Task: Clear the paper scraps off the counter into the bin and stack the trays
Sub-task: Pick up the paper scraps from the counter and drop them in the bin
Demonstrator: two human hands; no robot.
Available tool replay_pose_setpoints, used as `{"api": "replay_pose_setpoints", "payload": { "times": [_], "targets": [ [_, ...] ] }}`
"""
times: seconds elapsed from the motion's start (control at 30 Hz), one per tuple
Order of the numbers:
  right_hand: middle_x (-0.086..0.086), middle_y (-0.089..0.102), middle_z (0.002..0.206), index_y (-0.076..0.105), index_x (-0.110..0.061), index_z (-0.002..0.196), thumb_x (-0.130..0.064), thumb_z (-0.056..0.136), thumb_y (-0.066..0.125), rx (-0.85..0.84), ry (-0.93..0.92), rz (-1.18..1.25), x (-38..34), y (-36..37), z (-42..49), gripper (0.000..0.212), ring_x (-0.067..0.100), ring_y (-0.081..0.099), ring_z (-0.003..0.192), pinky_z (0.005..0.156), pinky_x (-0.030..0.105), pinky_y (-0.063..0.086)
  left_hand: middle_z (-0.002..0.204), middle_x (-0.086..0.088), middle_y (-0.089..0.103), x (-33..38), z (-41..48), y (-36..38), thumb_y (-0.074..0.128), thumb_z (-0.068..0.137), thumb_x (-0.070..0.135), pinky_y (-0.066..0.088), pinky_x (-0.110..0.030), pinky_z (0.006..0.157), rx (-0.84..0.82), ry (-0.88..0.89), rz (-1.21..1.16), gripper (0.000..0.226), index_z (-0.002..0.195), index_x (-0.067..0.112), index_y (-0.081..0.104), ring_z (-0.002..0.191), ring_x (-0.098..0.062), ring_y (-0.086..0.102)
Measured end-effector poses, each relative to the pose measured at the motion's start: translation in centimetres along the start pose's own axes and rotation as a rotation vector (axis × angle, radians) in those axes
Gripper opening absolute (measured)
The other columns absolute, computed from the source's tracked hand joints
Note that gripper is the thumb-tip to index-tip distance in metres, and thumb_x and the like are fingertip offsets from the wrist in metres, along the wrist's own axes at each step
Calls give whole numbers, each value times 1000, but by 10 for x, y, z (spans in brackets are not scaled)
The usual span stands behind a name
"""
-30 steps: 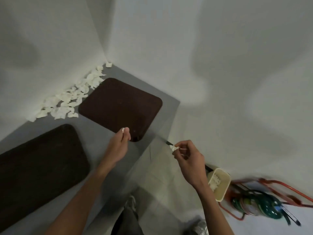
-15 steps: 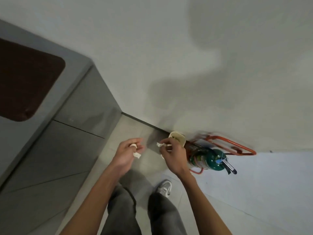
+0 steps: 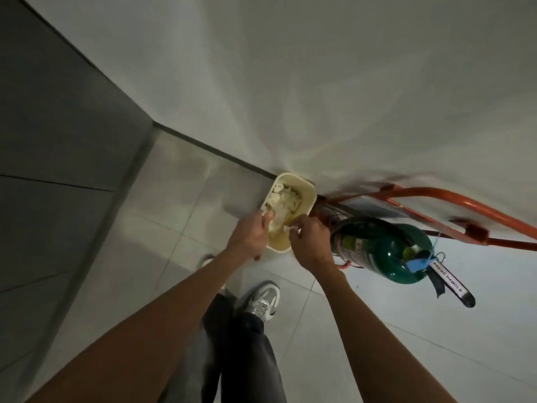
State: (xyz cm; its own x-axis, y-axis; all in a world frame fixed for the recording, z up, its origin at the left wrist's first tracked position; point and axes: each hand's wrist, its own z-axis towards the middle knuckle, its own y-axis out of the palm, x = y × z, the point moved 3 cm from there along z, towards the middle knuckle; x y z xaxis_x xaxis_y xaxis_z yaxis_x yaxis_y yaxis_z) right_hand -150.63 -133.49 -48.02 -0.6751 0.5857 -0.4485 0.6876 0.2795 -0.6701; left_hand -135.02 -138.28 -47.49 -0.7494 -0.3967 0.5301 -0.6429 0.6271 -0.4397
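The right hand (image 3: pixel 310 245) pinches a paper scrap (image 3: pixel 290 228) over the cream bin (image 3: pixel 306 196) on the floor (image 3: pixel 174 205). The left hand (image 3: pixel 249 237) is just beside it, its grip too blurred to tell. Let go low, inside the rim, so the light paper cannot drift out.

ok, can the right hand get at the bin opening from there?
Probably yes: the right hand pinches a scrap over the near rim of the bin, the opening is uncovered, and the green extinguisher stands beside it, not between.

Dim, greyish indoor light; the wall (image 3: pixel 334 82) shows soft streaky blur, the orange frame (image 3: pixel 453 210) smears, and wide-angle distortion bends the edges.
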Motion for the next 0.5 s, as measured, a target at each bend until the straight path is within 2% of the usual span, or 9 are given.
{"api": "replay_pose_setpoints", "payload": {
  "times": [0.03,0.1,0.17,0.27,0.37,0.43,0.5],
  "targets": [
    [13,70,117,75,-13,114,-11,94,62,6,-10,-37,11,9,19,23,31,68,100,80,27,46,106,-19,70,-5,22,14,26,110,50,55,-48,88,-9,11,77,55,115,9,62,98,-39,68],
    [18,65,124,73,-10,119,-10,95,59,19,-18,-113,28,23,52,28,37,65,105,85,32,49,116,-21,68,-23,65,45,23,110,49,48,-44,93,-59,-4,165,60,116,7,66,110,-39,63],
    [21,56,133,70,-8,126,-9,96,55,3,-19,-168,38,37,81,33,42,63,108,94,39,52,125,-22,65,-31,97,70,24,107,41,46,-43,96,-119,8,290,56,120,5,65,116,-40,60],
    [18,49,139,67,-9,128,-10,99,51,-36,-31,-208,46,54,119,33,45,61,114,101,43,51,146,-24,46,-34,128,96,39,105,19,40,-45,106,-184,71,492,39,135,-2,53,130,-42,50],
    [24,50,143,63,-3,133,-2,97,50,-80,-66,-255,49,68,148,37,46,57,123,103,42,48,149,-28,38,-49,153,115,44,102,11,40,-44,111,-166,141,583,40,141,0,46,136,-41,44],
    [25,48,149,55,-6,145,-2,98,52,-134,-59,-274,47,72,160,48,44,52,133,106,43,47,146,-25,43,-65,171,127,43,102,14,40,-47,113,-159,207,625,40,141,6,45,136,-39,46],
    [25,48,151,40,-13,158,0,96,56,-180,-60,-302,43,73,165,65,44,50,137,107,45,48,137,-20,53,-72,175,131,47,100,12,48,-47,105,-215,194,613,36,136,7,49,127,-36,55]
  ]
}}
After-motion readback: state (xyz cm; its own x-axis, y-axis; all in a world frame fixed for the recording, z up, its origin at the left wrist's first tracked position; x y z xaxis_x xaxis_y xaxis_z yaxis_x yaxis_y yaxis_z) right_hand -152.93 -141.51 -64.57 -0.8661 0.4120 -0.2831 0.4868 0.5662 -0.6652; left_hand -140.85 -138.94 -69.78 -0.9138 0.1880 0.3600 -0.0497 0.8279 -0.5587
